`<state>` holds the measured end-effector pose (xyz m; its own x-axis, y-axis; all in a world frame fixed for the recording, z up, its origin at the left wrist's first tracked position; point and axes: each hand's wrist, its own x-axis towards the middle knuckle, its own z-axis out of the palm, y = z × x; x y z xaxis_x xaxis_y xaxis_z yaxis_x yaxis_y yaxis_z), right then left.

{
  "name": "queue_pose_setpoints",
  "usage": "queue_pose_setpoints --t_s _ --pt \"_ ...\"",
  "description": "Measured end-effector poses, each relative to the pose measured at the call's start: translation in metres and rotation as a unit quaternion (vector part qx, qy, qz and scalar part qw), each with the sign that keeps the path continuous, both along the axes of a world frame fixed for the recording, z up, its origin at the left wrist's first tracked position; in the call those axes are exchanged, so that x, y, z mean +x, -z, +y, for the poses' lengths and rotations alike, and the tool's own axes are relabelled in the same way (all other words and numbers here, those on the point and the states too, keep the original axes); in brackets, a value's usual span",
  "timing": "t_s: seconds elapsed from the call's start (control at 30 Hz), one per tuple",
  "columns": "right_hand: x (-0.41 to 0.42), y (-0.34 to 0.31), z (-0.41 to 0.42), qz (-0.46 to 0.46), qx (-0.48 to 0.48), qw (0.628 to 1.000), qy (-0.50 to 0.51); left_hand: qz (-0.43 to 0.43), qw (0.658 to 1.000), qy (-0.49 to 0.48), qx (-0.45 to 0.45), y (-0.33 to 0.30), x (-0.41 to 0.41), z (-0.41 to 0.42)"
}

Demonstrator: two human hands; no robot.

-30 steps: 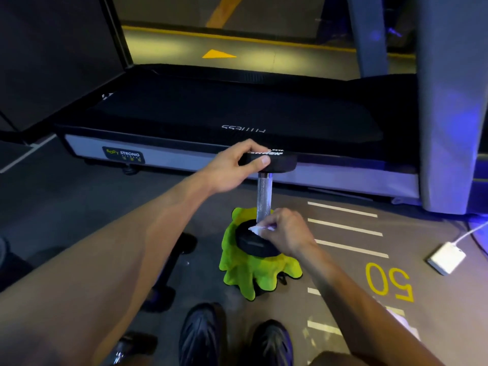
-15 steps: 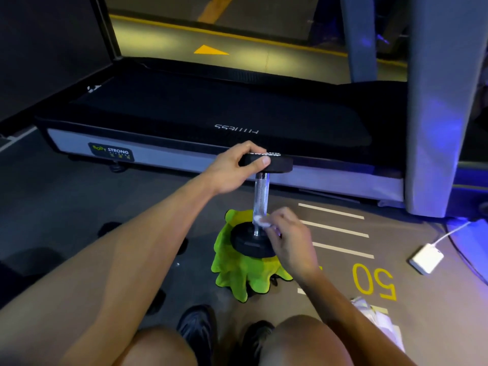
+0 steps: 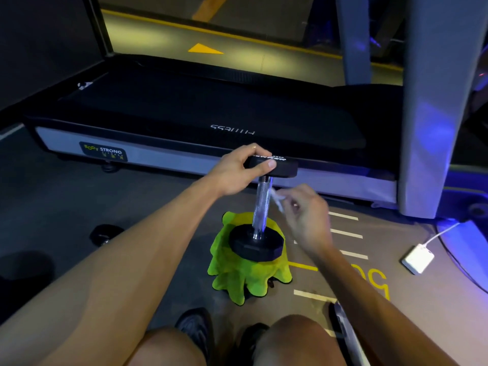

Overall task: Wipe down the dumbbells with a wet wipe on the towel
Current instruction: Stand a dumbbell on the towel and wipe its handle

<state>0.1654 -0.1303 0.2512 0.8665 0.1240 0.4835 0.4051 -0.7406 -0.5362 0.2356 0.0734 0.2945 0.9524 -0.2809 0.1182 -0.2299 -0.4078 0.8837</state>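
One dumbbell (image 3: 262, 204) stood upright on its lower head, which rested on the green towel (image 3: 245, 276) bunched on the floor, just beyond my shoes (image 3: 196, 328). My left hand (image 3: 239, 171) gripped the rim of the upper head, thumb on the near edge, fingers curled over the far side. My right hand (image 3: 307, 212) was just right of the knurled steel handle, fingers curled, pinching the white wet wipe (image 3: 277, 198); the wipe hung close beside the upper handle, contact unclear through blur. Beyond both hands lay the treadmill (image 3: 206, 114) deck. Far right of my right hand, a white charger (image 3: 418, 258) sat on the floor. Left of my left forearm, another dark dumbbell (image 3: 105, 235), partly hidden.
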Motion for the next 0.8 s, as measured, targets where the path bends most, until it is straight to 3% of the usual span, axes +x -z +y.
queue_pose_setpoints --t_s 0.1,0.23,0.43,0.57,0.73,0.8 --pt "-0.002 -0.005 0.000 -0.032 0.024 0.999 -0.004 0.002 1.000 -0.001 -0.005 -0.001 0.001 -0.004" --pt "-0.021 0.037 0.009 0.062 -0.088 0.990 -0.095 0.007 1.000 -0.010 -0.004 0.000 0.004 -0.007" --pt "-0.001 0.032 0.010 0.196 -0.088 0.969 -0.118 0.010 1.000 -0.011 -0.006 0.000 0.008 -0.011" --pt "-0.010 0.032 0.020 0.113 -0.127 0.981 -0.088 0.006 1.000 -0.018 -0.007 0.002 0.012 -0.009" --pt "0.027 0.007 0.011 -0.026 -0.042 0.998 -0.037 0.009 1.000 -0.014 -0.010 0.004 0.016 -0.005" --pt "0.018 0.017 0.015 -0.035 -0.066 0.996 -0.048 0.009 1.000 -0.015 -0.009 0.005 0.017 -0.004"
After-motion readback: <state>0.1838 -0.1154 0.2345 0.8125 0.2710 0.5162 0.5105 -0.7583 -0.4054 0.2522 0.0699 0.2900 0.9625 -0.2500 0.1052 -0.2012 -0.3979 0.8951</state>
